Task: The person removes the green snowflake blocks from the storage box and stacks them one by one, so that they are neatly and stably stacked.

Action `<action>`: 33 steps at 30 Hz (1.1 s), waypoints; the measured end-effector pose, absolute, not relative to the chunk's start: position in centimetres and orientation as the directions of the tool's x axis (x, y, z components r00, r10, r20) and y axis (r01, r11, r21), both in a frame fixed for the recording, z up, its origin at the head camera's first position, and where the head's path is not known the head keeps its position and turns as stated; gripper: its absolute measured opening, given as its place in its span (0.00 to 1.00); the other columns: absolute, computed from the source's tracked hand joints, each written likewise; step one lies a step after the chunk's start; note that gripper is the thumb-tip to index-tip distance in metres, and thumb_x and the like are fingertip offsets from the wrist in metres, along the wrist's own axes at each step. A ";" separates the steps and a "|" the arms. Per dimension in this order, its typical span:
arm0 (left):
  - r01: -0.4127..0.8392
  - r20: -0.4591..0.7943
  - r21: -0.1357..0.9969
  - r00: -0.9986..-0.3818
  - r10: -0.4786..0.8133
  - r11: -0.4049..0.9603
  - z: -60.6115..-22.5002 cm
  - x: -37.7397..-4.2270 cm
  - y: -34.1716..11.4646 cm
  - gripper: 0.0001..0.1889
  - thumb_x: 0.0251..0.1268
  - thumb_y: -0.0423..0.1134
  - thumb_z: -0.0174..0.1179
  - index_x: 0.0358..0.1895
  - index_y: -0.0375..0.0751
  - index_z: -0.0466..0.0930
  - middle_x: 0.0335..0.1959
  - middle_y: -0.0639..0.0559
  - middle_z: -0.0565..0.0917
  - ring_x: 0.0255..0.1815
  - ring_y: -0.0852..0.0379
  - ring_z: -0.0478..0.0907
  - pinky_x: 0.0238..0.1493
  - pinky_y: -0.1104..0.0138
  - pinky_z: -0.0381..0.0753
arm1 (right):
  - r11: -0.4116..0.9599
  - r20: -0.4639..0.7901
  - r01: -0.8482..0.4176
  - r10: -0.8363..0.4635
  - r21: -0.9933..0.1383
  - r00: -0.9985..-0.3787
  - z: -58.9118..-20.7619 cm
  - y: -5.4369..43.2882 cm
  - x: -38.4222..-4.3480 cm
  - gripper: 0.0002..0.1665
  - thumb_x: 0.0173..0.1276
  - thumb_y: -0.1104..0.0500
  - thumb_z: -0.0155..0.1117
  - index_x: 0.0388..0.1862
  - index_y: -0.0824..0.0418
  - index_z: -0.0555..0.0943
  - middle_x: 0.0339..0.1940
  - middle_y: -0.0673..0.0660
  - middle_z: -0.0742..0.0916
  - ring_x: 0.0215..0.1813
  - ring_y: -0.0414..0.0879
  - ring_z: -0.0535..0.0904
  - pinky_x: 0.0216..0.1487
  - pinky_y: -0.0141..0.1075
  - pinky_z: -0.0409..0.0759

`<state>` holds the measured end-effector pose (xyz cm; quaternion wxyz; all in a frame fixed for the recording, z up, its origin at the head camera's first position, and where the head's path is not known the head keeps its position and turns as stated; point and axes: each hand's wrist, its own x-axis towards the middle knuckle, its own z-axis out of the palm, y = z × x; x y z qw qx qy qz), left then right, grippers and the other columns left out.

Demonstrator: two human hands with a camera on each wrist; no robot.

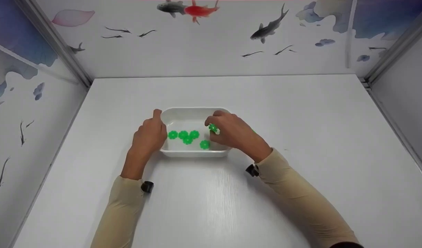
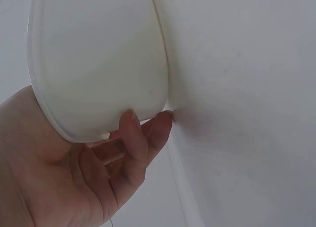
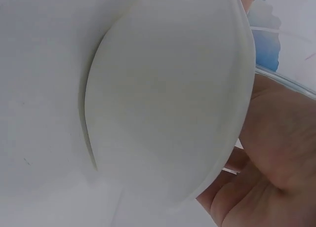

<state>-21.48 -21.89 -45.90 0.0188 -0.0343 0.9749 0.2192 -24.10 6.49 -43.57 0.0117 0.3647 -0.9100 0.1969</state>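
Note:
A white rectangular tray [image 1: 193, 153] with rounded corners holds several green flower-shaped pieces [image 1: 187, 139] on its floor. My left hand [image 1: 149, 135] holds the tray's left end; in the left wrist view, its curled fingers [image 2: 133, 143] press against the outer end wall. Over the tray's right side, my right hand [image 1: 231, 130] pinches a green flower-shaped piece [image 1: 213, 128] between thumb and fingers. Another loose green piece [image 1: 204, 144] lies just below that hand. The right wrist view shows the tray's outer wall [image 3: 168, 98], with part of the right hand behind the rim; its fingertips are hidden there.
The tray stands on a white table [image 1: 204, 203]. A small green bit [image 1: 253, 131] shows beyond the right wrist, mostly hidden. White panels with painted fish [image 1: 269, 29] enclose the back and both sides, joined by grey metal posts [image 1: 56, 44].

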 end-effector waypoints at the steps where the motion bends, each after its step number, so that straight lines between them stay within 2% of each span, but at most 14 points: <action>1: -0.078 -0.054 0.425 -0.997 -0.060 0.902 -45.9 -21.5 -21.9 0.26 0.88 0.41 0.39 0.81 0.37 0.59 0.67 0.31 0.84 0.53 0.36 0.90 0.51 0.41 0.90 | 0.646 0.175 -0.673 -0.661 -0.361 -0.729 -43.6 6.6 -24.1 0.15 0.70 0.63 0.71 0.55 0.60 0.91 0.50 0.58 0.89 0.44 0.50 0.84 0.47 0.43 0.87; 6: -0.087 -0.064 0.423 -0.996 -0.066 0.902 -45.9 -21.5 -21.9 0.26 0.88 0.42 0.39 0.81 0.38 0.59 0.67 0.31 0.83 0.54 0.36 0.89 0.51 0.41 0.90 | 0.603 0.214 -0.683 -0.665 -0.412 -0.715 -43.5 7.4 -24.1 0.14 0.71 0.65 0.70 0.54 0.60 0.92 0.50 0.57 0.89 0.42 0.47 0.86 0.46 0.39 0.88; 13: -0.088 -0.069 0.424 -0.995 -0.065 0.901 -45.9 -21.5 -22.0 0.27 0.88 0.42 0.38 0.82 0.37 0.58 0.67 0.30 0.83 0.53 0.37 0.89 0.51 0.41 0.89 | 0.557 0.254 -0.677 -0.650 -0.481 -0.716 -43.4 8.6 -24.0 0.15 0.72 0.67 0.67 0.55 0.61 0.90 0.52 0.58 0.88 0.49 0.50 0.89 0.51 0.41 0.91; 26: -0.102 -0.074 0.430 -0.994 -0.078 0.897 -46.0 -21.4 -21.8 0.28 0.88 0.42 0.38 0.83 0.37 0.57 0.70 0.31 0.82 0.58 0.35 0.89 0.55 0.41 0.89 | 0.537 0.313 -0.699 -0.639 -0.472 -0.702 -44.0 10.2 -23.5 0.17 0.73 0.66 0.68 0.58 0.59 0.90 0.56 0.57 0.88 0.56 0.49 0.88 0.55 0.38 0.90; 33: -0.100 -0.081 0.427 -0.994 -0.072 0.899 -45.8 -21.5 -21.8 0.28 0.88 0.42 0.39 0.83 0.37 0.57 0.71 0.31 0.81 0.59 0.36 0.88 0.57 0.40 0.88 | 0.508 0.357 -0.713 -0.628 -0.483 -0.691 -43.8 11.5 -23.3 0.17 0.74 0.65 0.71 0.60 0.60 0.89 0.59 0.58 0.88 0.54 0.49 0.89 0.55 0.38 0.90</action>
